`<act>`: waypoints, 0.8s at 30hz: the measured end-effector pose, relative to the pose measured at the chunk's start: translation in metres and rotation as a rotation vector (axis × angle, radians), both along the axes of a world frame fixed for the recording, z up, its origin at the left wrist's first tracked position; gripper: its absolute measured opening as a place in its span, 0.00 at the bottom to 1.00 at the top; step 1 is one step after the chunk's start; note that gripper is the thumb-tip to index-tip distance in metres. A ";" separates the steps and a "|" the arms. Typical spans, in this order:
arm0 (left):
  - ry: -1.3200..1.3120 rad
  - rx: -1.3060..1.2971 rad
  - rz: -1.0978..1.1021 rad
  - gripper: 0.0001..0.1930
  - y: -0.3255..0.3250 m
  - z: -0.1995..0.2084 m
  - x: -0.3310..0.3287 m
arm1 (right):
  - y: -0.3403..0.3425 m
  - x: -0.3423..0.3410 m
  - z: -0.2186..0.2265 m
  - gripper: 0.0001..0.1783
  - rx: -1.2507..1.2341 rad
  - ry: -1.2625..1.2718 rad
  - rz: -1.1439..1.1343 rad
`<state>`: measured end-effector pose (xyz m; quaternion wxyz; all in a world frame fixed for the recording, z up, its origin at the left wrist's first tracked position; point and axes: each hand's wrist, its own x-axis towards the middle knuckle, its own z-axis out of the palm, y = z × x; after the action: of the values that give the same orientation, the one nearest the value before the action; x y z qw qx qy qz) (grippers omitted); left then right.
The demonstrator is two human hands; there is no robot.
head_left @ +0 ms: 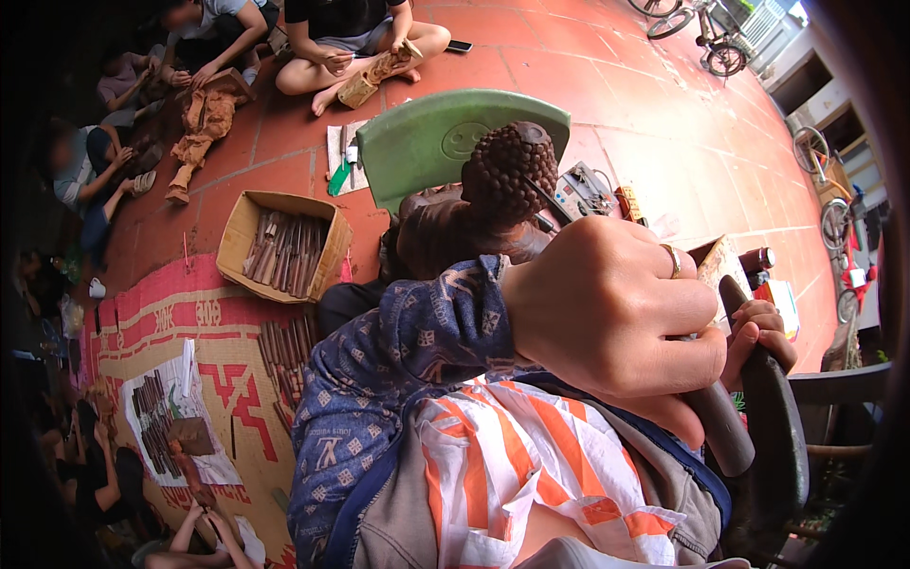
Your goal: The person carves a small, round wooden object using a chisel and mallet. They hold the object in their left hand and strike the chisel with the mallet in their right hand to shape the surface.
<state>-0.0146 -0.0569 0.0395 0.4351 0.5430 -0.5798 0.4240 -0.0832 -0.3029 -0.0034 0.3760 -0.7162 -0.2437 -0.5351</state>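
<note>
A dark brown wooden carving (512, 175) with a head of round, knobbly curls leans in front of me, against a green plastic chair (417, 142). My left hand (616, 308), with a ring on one finger and a blue patterned sleeve, is closed around a chisel (725, 441). The chisel's thin dark shank reaches the curls at the head's side; whether its tip touches them I cannot tell. Close beside it, my right hand (763, 337) grips a dark wooden mallet (782, 436), flat and club-shaped. The mallet's far part lies near the chisel's butt end.
A cardboard box (232, 242) of chisels stands on the left, with more chisels (284, 360) on the patterned mat (133, 327). Several people sit carving wood at the left and back. A small electrical device (580, 190) lies beyond the carving. Bicycles stand at the far right.
</note>
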 end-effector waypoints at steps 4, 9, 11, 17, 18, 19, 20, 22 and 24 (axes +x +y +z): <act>-0.007 0.025 0.017 0.23 0.000 -0.002 0.000 | -0.010 0.002 0.007 0.13 -0.215 -0.084 -0.238; 0.037 0.088 0.076 0.22 -0.003 0.000 0.001 | -0.012 -0.009 0.005 0.14 -0.262 0.072 -0.315; 0.166 0.228 0.125 0.20 -0.008 0.004 0.000 | -0.016 -0.001 -0.007 0.12 -0.089 0.063 -0.188; 0.189 0.480 0.152 0.16 -0.010 0.000 -0.011 | -0.021 0.007 -0.015 0.10 -0.010 0.088 0.026; 0.168 0.422 0.124 0.14 -0.011 0.000 -0.015 | -0.023 0.009 -0.020 0.10 0.004 0.081 0.071; 0.148 0.363 0.094 0.13 -0.012 0.001 -0.019 | -0.024 0.014 -0.022 0.10 -0.011 0.031 0.179; 0.129 0.303 0.067 0.11 -0.012 0.002 -0.023 | -0.023 0.014 -0.022 0.10 -0.058 0.016 0.192; 0.103 0.239 0.064 0.11 -0.012 0.001 -0.028 | -0.015 0.011 -0.025 0.11 -0.094 0.002 0.018; 0.071 0.203 0.061 0.12 -0.007 0.001 -0.031 | -0.006 0.011 -0.028 0.13 -0.085 -0.023 0.017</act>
<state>-0.0457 -0.0642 0.0402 0.3849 0.6164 -0.5873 0.3564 -0.0721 -0.3094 -0.0315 0.3471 -0.7232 -0.2765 -0.5292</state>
